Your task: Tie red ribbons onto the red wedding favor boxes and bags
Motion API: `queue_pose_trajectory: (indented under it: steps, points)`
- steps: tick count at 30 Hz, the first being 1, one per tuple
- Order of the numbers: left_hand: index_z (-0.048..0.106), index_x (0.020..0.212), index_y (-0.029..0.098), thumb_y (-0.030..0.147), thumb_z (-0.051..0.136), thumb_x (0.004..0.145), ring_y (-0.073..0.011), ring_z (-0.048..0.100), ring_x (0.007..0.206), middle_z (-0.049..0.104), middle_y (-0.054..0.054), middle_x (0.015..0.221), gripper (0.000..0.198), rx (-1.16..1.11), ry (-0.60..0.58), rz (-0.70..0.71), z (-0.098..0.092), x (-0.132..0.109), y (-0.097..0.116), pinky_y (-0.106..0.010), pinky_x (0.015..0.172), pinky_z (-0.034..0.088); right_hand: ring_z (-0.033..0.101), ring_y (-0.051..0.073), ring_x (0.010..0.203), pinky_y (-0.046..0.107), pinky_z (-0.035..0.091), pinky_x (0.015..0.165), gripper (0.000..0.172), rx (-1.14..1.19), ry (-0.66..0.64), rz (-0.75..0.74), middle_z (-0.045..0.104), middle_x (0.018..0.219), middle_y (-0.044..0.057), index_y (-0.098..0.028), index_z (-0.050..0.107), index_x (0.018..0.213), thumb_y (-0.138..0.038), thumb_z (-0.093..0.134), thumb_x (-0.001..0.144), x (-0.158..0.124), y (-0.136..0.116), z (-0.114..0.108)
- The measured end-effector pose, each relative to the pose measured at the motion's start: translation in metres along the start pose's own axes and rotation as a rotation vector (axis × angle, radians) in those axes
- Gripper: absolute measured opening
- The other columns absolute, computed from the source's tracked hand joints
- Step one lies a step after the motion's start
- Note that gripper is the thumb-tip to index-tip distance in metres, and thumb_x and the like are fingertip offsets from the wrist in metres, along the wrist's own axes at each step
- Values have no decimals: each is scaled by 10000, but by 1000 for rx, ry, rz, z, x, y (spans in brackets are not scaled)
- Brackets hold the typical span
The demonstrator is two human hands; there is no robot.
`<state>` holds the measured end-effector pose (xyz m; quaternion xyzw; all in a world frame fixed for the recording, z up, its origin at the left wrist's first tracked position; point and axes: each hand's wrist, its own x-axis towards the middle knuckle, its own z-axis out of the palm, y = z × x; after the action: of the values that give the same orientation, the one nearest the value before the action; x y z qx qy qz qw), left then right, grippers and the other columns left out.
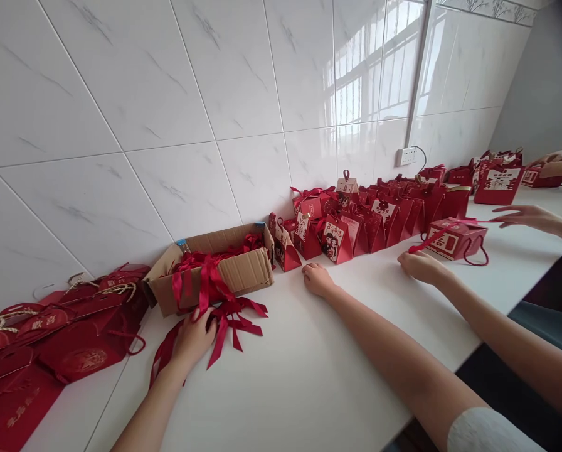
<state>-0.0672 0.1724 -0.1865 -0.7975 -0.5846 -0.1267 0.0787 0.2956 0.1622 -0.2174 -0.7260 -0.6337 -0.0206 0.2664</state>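
My left hand (197, 336) grasps red ribbons (222, 292) that trail over the front of the cardboard box (250, 274) and onto the white table (281, 389). My right hand (317, 279) rests there, fingers curled; I cannot tell whether it is clenched. Just beyond it, small red boxes (372, 229) crowd the way to the tiled wall (168, 94), and larger red boxes (86, 333) fill the left side. To my right, a co-worker's hands (424, 267) stretch a ribbon over another red box (471, 242), below a power strip (406, 156)
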Motion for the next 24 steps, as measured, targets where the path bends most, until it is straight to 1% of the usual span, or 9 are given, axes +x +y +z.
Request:
queue_pose_trajectory:
  steps: [3, 6, 10, 13, 16, 18, 24]
  points:
    - [571, 1140, 172, 273, 465, 908, -223, 589, 1005, 623, -89, 1136, 274, 1, -5, 9, 0, 0, 0, -405, 874, 465, 591, 184, 1015, 379, 513, 871, 238, -8, 18, 10, 569, 1225, 84, -215, 585, 1147, -313, 507, 945, 1, 0, 2]
    - [564, 1142, 156, 314, 507, 911, -208, 590, 996, 609, -86, 1141, 286, 6, -7, 11, 0, 1, 1, -419, 878, 469, 591, 179, 1013, 370, 512, 873, 229, -17, 40, 22, 569, 1227, 85, -220, 591, 1138, -312, 497, 950, 1, 0, 2]
    - [568, 1124, 151, 277, 482, 915, -203, 604, 964, 629, -83, 1103, 259, 14, -17, 11, -1, 0, 2, -401, 869, 467, 591, 172, 1007, 360, 512, 872, 220, -25, 41, 30, 569, 1228, 85, -229, 597, 1127, -310, 487, 955, 1, -1, 1]
    - [572, 1129, 187, 248, 435, 905, -220, 615, 955, 655, -80, 1065, 269, 17, -26, 7, -2, 0, 2, -365, 845, 461, 595, 184, 1005, 377, 517, 862, 242, -26, 22, 28, 573, 1216, 85, -207, 583, 1149, -313, 511, 943, 0, -2, -1]
    - [574, 1132, 211, 254, 402, 890, -247, 615, 974, 669, -82, 1047, 299, 20, -29, -4, -1, 0, 2, -345, 821, 452, 596, 183, 1006, 381, 516, 866, 248, -27, 0, 23, 575, 1211, 89, -196, 583, 1150, -313, 481, 957, -1, -4, -4]
    - [571, 1134, 210, 259, 391, 887, -252, 617, 965, 672, -82, 1039, 309, 19, -31, -9, -1, 1, 1, -345, 812, 447, 593, 173, 1007, 370, 512, 873, 240, -27, -13, 16, 573, 1218, 87, -212, 593, 1136, -312, 452, 969, -2, -5, -6]
    - [569, 1132, 213, 260, 383, 884, -253, 614, 932, 682, -80, 1004, 314, 0, -31, -9, -1, 0, 1, -358, 810, 439, 594, 181, 1010, 378, 514, 869, 244, -18, -59, -4, 574, 1214, 87, -203, 585, 1148, -313, 474, 960, -3, -7, -11]
